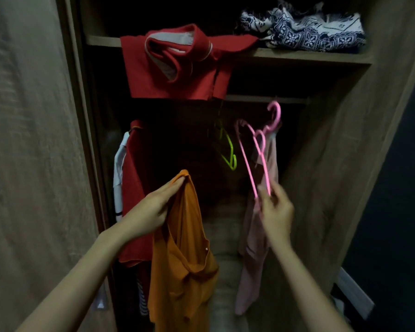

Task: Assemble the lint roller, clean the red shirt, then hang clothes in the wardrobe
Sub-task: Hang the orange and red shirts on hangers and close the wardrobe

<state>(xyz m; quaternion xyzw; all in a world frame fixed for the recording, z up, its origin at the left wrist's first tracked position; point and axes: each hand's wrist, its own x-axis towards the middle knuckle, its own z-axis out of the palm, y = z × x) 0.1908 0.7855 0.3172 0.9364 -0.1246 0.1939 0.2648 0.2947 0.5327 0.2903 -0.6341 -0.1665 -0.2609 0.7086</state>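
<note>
The orange shirt (180, 248) hangs down long and loose in front of the open wardrobe (321, 164). The left hand (153, 207) pinches it at the very top, so the rest of it drops straight down. It is not on a hanger yet.

To the right of the orange shirt, with a gap between, is the pink hanger (248, 166). The right hand (276, 209) grips it by its low end. The hanger stands almost straight up, leaning a little to the left, and its hook end is up high, far from the fingers. So the shirt lies to the left of the hanger, and both are long up and down. I think the hanger has to turn flat and come across to slip inside the shirt — the right hand is the one to bring it.

Behind the hanger, a pale pink top (254, 236) hangs from the rail (261, 98). A green hanger (228, 149) is up and right of the orange shirt. The red shirt (168, 73) is draped over the shelf (297, 57) high above it. A blue and white cloth (304, 29) lies on that shelf, further right.
</note>
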